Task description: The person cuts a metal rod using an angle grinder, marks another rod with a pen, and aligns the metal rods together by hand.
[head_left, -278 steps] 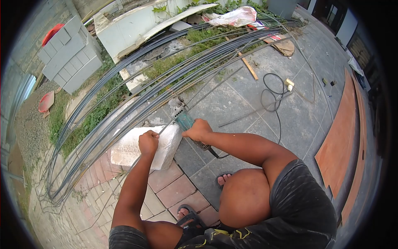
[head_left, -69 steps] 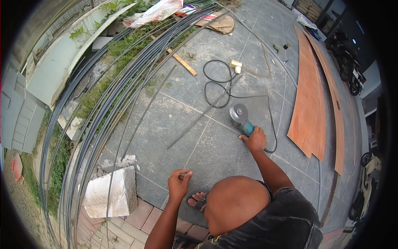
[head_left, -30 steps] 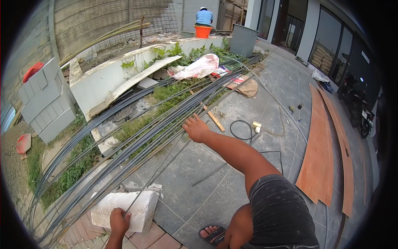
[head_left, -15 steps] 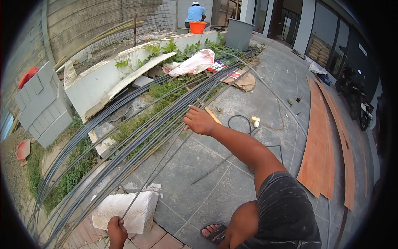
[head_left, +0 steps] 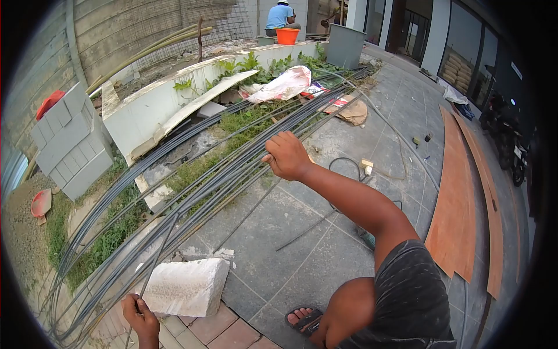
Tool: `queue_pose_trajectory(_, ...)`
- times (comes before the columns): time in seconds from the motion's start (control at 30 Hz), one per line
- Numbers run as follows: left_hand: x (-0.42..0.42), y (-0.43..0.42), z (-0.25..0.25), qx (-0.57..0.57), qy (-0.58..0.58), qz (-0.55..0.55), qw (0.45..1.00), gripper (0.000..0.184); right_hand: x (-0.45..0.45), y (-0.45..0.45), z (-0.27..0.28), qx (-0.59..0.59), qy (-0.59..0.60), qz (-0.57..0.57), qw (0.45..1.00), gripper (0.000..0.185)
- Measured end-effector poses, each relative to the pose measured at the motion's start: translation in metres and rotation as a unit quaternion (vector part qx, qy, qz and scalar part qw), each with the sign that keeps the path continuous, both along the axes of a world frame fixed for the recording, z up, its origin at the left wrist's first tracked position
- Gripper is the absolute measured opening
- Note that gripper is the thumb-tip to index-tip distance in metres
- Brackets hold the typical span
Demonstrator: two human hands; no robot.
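A long bundle of thin steel rebar rods (head_left: 232, 168) runs diagonally across the ground, their near ends curving at lower left. At the bottom left, my left hand (head_left: 139, 317) is closed around one dark steel rod (head_left: 158, 256), which slants up toward the bundle. My right hand (head_left: 288, 156) is a closed fist above the middle of the bundle; whatever lies inside its fingers is hidden. Beside my left hand, a white concrete block (head_left: 185, 286) rests on the paving near the rods.
Reddish plywood sheets (head_left: 450, 215) lie on the grey tiles at right, near a motorcycle (head_left: 505, 131). A low white wall (head_left: 139, 119) and a white sack (head_left: 285, 86) are beyond the rods. A person in a blue shirt (head_left: 280, 17) sits by an orange bucket (head_left: 287, 36).
My left hand has moved left and slightly up, and its rod now slants more steeply. The right hand has risen a little and turned, with its back more toward me. The view has shifted slightly.
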State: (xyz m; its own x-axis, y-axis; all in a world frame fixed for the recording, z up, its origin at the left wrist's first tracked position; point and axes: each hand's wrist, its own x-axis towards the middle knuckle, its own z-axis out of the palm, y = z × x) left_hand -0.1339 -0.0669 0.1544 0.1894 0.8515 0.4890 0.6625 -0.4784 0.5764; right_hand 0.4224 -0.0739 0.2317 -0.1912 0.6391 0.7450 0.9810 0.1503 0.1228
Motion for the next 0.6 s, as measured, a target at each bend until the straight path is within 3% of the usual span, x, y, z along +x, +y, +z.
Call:
queue_pose_trajectory(0.17, 0.009, 0.016, 0.04, 0.013, -0.07, 0.001, 0.997, 0.021, -0.046, -0.011, -0.034, -0.073, 0.131, -0.002, 0.989, 0.029)
queue_pose_trajectory(0.23, 0.01, 0.024, 0.049, 0.027, -0.063, 0.005, 0.998, 0.021, -0.066, -0.019, -0.043, -0.176, 0.236, -0.023, 0.955, 0.035)
queue_pose_trajectory(0.33, 0.023, 0.025, 0.067, 0.04, -0.085, -0.001, 0.996, 0.021, -0.087, -0.033, -0.051, -0.238, 0.291, 0.023, 0.926, 0.04)
queue_pose_trajectory(0.47, 0.036, 0.021, 0.067, 0.033, -0.081, -0.043, 0.995, 0.02, -0.087, -0.042, -0.054, -0.265, 0.316, 0.035, 0.91, 0.042)
queue_pose_trajectory(0.6, 0.044, 0.02, 0.059, -0.022, -0.08, -0.05, 0.995, 0.02, -0.061, -0.037, -0.052, -0.218, 0.329, -0.032, 0.918, 0.042)
